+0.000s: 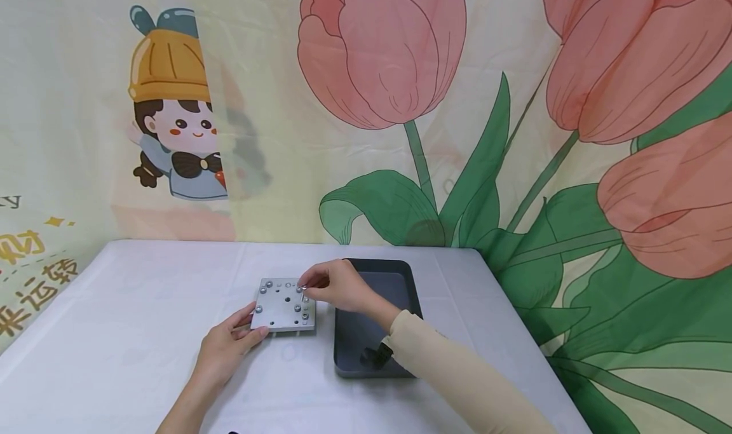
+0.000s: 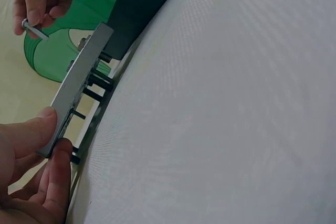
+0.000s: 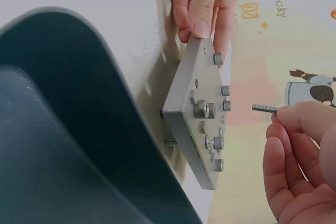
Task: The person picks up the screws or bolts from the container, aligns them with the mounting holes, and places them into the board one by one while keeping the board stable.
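Note:
A square metal plate [image 1: 284, 307] carries several socket-head screws [image 3: 219, 142], their heads on top and shanks poking out underneath in the left wrist view. My left hand [image 1: 225, 348] grips the plate's left edge between thumb and fingers, keeping it tilted in the wrist views. Between the thumb and fingertips of my right hand [image 1: 337, 286] is a loose screw [image 3: 264, 108], its threaded end pointing toward the plate but apart from it. In the left wrist view the same screw [image 2: 37, 29] stays above the plate's far end.
A dark rectangular tray [image 1: 374, 351] lies right of the plate, under my right forearm. A small black object [image 1: 377, 356] shows inside it near the sleeve. White cloth [image 1: 143, 319] covers the table, and a printed curtain with tulips [image 1: 389, 53] hangs behind.

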Tool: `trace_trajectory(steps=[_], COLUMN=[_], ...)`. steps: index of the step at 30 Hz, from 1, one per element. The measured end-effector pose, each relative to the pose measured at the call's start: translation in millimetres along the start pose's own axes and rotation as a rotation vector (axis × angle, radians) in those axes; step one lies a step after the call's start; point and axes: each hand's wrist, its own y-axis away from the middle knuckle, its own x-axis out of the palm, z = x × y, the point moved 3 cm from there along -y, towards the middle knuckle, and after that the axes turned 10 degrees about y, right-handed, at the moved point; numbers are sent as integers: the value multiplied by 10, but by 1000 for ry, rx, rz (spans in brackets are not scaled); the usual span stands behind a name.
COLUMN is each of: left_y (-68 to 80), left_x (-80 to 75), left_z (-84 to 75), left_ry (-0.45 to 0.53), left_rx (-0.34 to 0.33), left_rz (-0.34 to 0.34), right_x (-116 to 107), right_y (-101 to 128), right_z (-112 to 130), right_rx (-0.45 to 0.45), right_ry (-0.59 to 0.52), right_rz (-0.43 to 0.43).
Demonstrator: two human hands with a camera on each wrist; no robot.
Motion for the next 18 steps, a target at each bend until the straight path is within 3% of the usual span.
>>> trace_trajectory(steps=[18], left_y=[-7], left_x=[-7], left_z=[20], left_ry=[-11], left_rx=[11], left_rz=[2], right_x=[237], right_y=[63], right_z=[20], right_rx=[-70], right_ry=[-13], right_rz=[83])
